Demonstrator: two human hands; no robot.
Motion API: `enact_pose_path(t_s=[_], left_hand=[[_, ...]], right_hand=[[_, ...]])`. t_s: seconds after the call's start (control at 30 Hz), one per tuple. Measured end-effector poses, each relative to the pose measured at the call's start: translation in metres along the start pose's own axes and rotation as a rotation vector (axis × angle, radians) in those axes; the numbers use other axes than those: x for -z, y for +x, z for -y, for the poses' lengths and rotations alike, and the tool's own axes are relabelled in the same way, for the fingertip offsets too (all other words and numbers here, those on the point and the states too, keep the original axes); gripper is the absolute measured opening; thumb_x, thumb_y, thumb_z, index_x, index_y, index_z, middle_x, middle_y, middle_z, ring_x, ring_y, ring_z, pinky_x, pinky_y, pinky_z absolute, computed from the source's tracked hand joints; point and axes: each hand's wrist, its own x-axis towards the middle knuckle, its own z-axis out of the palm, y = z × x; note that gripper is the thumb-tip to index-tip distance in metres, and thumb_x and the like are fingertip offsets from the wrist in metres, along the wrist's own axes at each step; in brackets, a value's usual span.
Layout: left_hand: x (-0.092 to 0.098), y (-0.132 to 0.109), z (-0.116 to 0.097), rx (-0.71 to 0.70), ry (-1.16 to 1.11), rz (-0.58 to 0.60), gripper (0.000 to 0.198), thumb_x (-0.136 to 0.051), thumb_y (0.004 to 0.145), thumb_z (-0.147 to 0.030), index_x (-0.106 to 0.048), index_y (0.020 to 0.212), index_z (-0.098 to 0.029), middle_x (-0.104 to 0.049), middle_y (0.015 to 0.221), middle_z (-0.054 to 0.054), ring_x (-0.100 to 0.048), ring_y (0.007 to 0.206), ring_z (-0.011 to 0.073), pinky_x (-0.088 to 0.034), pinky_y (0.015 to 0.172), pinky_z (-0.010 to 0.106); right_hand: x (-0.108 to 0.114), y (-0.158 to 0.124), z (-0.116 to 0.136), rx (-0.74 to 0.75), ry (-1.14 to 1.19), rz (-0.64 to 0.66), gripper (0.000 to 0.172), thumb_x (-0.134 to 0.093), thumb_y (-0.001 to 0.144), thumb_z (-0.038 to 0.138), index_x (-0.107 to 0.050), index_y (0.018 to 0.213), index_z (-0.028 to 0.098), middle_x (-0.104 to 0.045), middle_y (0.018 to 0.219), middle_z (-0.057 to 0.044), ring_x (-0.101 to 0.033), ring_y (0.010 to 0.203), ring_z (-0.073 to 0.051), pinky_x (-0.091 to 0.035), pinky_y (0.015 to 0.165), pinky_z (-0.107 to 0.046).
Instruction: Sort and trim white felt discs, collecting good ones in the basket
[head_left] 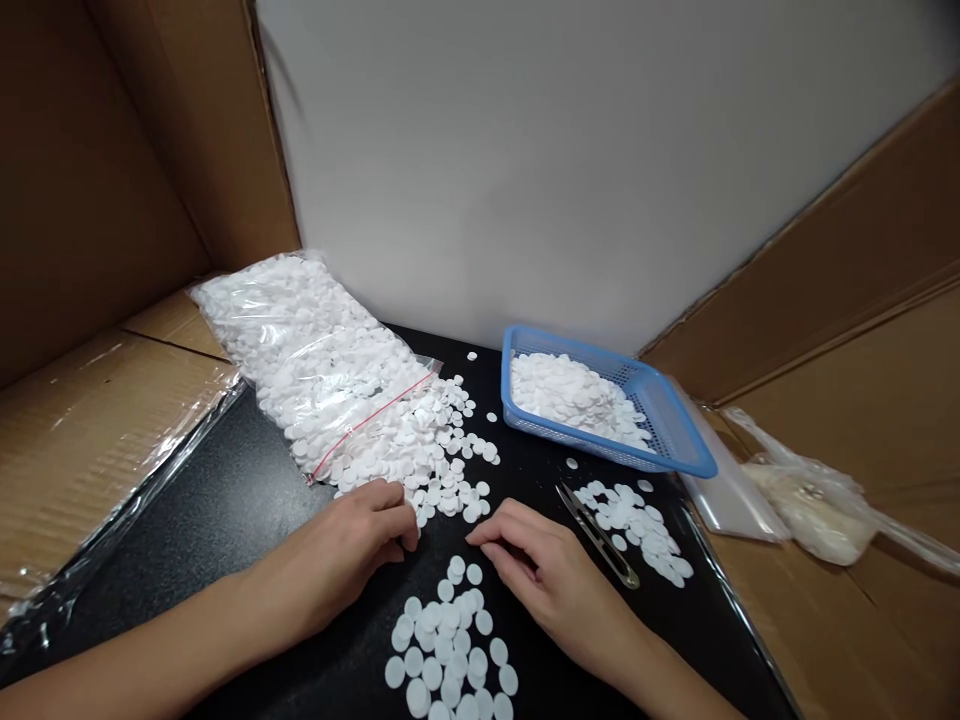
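My left hand (pixel 367 530) is curled at the near edge of a spill of white discs (pixel 442 480), its fingers bent inward and their tips partly hidden. Across a small gap, my right hand (pixel 532 560) rests low over the black tabletop with thumb and forefinger drawn close together. Whether either hand pinches a disc I cannot make out. Between my forearms lies a loose group of flat white discs (pixel 442 640), some overlapping. The spill runs out of the mouth of a clear zip bag (pixel 300 350) with a red seal line, lying on its side and full of discs.
A blue plastic basket (pixel 682 430) holding a heap of white discs stands at the back right. Metal snips or tweezers (pixel 600 540) lie beside another group of discs (pixel 637 530). Clear plastic bags (pixel 810 500) are at the right. Cardboard (pixel 847 320) and a pale wall (pixel 525 180) enclose the table.
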Motion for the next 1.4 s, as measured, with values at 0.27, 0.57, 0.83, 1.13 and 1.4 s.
enact_pose_path(t_s=[0.27, 0.57, 0.83, 1.13, 1.4], left_hand=[[0.018, 0.002, 0.0, 0.126, 0.048, 0.069, 0.024, -0.07, 0.074, 0.001, -0.061, 0.084, -0.019, -0.059, 0.09, -0.001, -0.058, 0.081, 0.0175, -0.04, 0.068, 0.026], [0.01, -0.001, 0.016, -0.014, 0.145, 0.008, 0.02, -0.071, 0.079, -0.001, -0.061, 0.077, -0.018, -0.057, 0.085, -0.002, -0.058, 0.078, 0.0165, -0.037, 0.068, 0.026], [0.014, -0.002, 0.016, -0.05, 0.187, -0.018, 0.024, -0.074, 0.075, 0.001, -0.06, 0.078, -0.018, -0.06, 0.082, -0.002, -0.057, 0.078, 0.0179, -0.035, 0.064, 0.026], [-0.001, 0.002, 0.016, -0.108, 0.215, -0.102, 0.02, -0.079, 0.08, -0.012, -0.062, 0.072, -0.018, -0.059, 0.079, -0.002, -0.058, 0.078, 0.0175, -0.039, 0.066, 0.027], [-0.006, 0.006, 0.006, -0.122, 0.11, -0.228, 0.018, -0.058, 0.094, -0.008, -0.065, 0.083, -0.02, -0.061, 0.081, 0.0, -0.057, 0.078, 0.0165, -0.041, 0.068, 0.027]], right_hand=[[-0.001, -0.005, 0.001, 0.177, 0.056, 0.067, 0.012, -0.062, 0.094, 0.018, -0.072, 0.087, 0.022, -0.063, 0.083, -0.001, -0.062, 0.071, -0.014, -0.047, 0.061, -0.023], [-0.023, 0.021, 0.008, 0.327, -0.283, -0.097, 0.011, -0.064, 0.093, 0.015, -0.068, 0.102, 0.02, -0.065, 0.088, -0.001, -0.064, 0.068, -0.014, -0.047, 0.061, -0.024], [-0.044, 0.037, 0.021, 0.675, -0.733, -0.21, 0.026, -0.045, 0.089, 0.001, -0.06, 0.075, 0.017, -0.057, 0.067, -0.003, -0.051, 0.055, -0.018, -0.035, 0.05, -0.03], [-0.007, 0.016, 0.018, -0.176, 0.039, 0.069, 0.02, -0.057, 0.082, 0.009, -0.053, 0.065, 0.019, -0.044, 0.055, 0.007, -0.039, 0.049, -0.008, -0.028, 0.044, -0.019], [-0.004, -0.001, -0.003, 0.051, -0.004, -0.088, 0.02, -0.052, 0.094, 0.014, -0.07, 0.092, 0.022, -0.061, 0.077, 0.0, -0.056, 0.061, -0.013, -0.044, 0.054, -0.023]])
